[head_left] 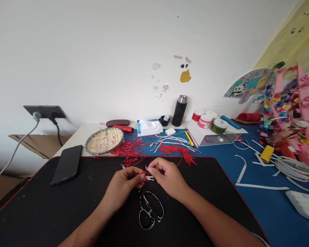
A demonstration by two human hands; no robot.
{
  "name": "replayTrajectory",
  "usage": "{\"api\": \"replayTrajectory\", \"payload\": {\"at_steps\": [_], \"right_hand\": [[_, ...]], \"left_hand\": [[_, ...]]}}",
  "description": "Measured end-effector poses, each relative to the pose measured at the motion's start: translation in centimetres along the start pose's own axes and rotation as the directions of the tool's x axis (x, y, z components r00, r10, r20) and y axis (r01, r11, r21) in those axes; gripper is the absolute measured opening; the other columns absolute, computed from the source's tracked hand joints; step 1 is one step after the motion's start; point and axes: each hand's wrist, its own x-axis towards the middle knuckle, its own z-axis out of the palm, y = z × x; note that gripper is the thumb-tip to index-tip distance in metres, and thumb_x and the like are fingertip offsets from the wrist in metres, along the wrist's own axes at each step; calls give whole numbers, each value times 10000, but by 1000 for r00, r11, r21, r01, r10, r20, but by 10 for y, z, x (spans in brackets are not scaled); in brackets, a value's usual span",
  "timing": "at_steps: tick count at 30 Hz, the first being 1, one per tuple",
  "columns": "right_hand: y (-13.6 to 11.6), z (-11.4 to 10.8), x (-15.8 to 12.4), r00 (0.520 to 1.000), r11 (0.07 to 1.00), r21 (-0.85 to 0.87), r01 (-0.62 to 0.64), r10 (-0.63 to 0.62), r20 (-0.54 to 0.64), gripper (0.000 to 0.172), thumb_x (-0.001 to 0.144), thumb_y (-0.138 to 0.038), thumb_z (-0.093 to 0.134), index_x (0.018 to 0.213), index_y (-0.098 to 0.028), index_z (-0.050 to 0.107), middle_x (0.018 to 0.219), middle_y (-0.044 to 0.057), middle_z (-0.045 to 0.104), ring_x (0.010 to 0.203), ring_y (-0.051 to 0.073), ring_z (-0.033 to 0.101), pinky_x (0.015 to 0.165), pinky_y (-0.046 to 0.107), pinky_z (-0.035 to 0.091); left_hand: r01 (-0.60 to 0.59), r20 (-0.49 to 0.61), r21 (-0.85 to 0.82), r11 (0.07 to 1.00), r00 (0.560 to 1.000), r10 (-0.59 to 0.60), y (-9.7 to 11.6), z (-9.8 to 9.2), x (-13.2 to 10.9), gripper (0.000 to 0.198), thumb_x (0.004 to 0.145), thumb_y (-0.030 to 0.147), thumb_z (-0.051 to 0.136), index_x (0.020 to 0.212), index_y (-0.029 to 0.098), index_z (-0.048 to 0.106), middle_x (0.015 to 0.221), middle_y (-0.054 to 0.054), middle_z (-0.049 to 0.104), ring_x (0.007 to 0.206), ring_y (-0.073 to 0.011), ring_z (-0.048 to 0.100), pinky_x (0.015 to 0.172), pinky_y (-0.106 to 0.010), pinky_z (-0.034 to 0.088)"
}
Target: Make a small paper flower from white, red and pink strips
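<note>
My left hand (127,181) is closed, with thumb and forefinger pinching a looped red cord (145,174). Beside it, my right hand (167,176) is closed in a pinch on a thin strand whose small pinkish tip sticks up by the fingertips. A small white piece (150,178) shows between the two hands; I cannot tell whether it is held or lying on the mat. Scissors (147,214) with dark and clear handles lie on the black mat (98,219), just below my hands. Their blades are partly hidden under my left hand.
A shallow woven basket (104,140), red cords (130,147) and white strips (172,140) lie behind the mat. A phone (67,164) rests on the left. Along the back stand a black thermos (179,111) and paint jars (218,126). Coiled white strip (295,168) and paper flowers crowd the right.
</note>
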Motion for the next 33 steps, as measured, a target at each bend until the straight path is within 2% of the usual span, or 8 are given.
{"api": "replayTrajectory", "payload": {"at_steps": [3,7,13,20,27,33], "right_hand": [[-2,-1,-1,999,999,-34,35,-36,-19,136,953,-314,637,924,-192,691,665,-41,573,595,115,498,563,235,355],[-7,-1,-3,997,991,-122,51,-43,61,118,936,-294,659,910,-206,733,596,-62,525,545,105,452,546,236,324],[-9,-1,-3,996,980,-193,54,-38,84,113,942,-272,657,947,-211,752,615,-59,560,564,105,480,573,231,347],[-10,0,-4,994,971,-236,44,-20,105,67,925,-251,680,959,-212,723,603,-80,526,554,97,459,563,225,329],[-7,2,-4,993,967,-253,14,16,117,45,908,-245,699,906,-200,690,588,-82,532,555,97,476,549,229,302],[-8,1,-3,993,978,-209,14,11,120,56,915,-205,654,873,-196,690,577,-81,500,542,93,443,535,224,302]], "left_hand": [[1,-19,-6,1000,1000,-1,-1,-1,0,338,693,514,784,775,187,761,738,-39,743,688,-206,682,682,-315,564],[4,-29,-58,998,1000,-6,-1,-2,0,321,685,477,815,799,180,773,747,-31,742,674,-194,672,681,-310,564],[-6,-32,-83,997,999,4,1,-2,-1,321,688,474,825,806,179,779,767,-31,745,693,-193,674,690,-305,555],[-45,-42,-22,999,998,44,-1,0,-2,303,724,479,785,810,190,765,766,-23,738,693,-201,662,686,-305,531],[-108,-54,149,983,992,117,-1,2,-7,246,804,450,719,788,209,767,694,-9,714,666,-201,623,648,-290,462],[-105,-59,117,988,992,112,-2,3,-5,250,775,460,757,800,215,798,720,-23,748,677,-210,645,654,-291,487]]}}
